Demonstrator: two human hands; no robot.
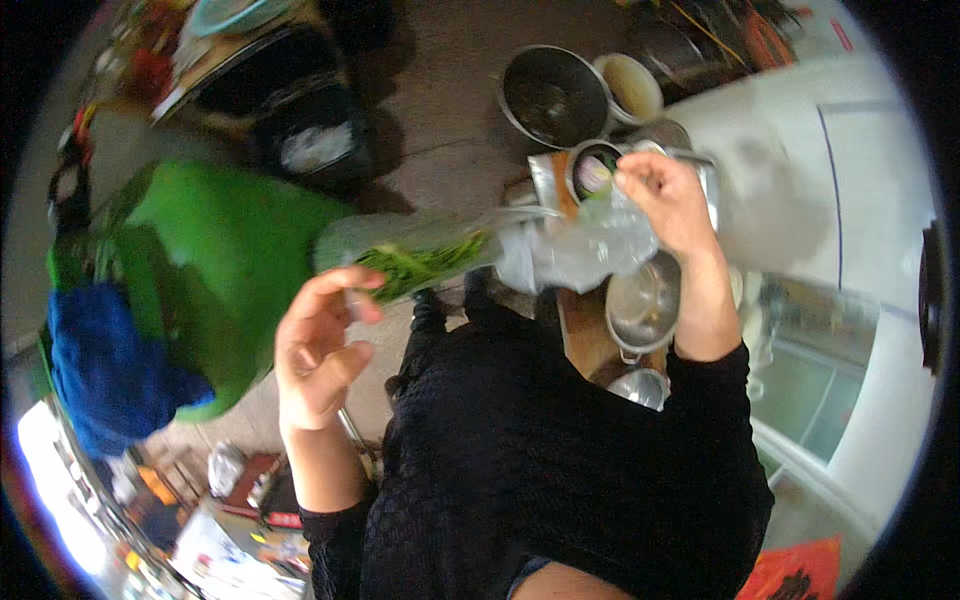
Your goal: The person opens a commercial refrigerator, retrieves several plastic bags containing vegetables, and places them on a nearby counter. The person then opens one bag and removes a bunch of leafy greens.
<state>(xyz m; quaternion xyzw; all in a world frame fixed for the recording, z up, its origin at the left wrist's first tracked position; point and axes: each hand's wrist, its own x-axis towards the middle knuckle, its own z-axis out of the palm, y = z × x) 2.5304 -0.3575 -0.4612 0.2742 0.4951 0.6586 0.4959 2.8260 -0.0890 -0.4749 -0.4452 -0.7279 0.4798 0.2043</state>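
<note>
A clear plastic bag (577,251) stretches sideways before me, blurred by motion. Bright green stalks or leaves (427,262) lie in its left part. My right hand (664,199) pinches the bag's right end between thumb and fingers, with a bit of green near the fingertips. My left hand (322,349) is beside the left end of the greens, its thumb and fingers apart and nothing visible between them. Whether its fingertips touch the bag is hard to tell. Behind the bag, a small pot (592,176) holds something pale purple, possibly an onion.
A large dark pan (555,97) and a pale bucket (630,88) are at the far right. Metal bowls (643,307) sit beside my right forearm. Green cloth or sheeting (217,247) with a blue cloth (112,367) fills the left. A black bin-like container (315,135) stands beyond.
</note>
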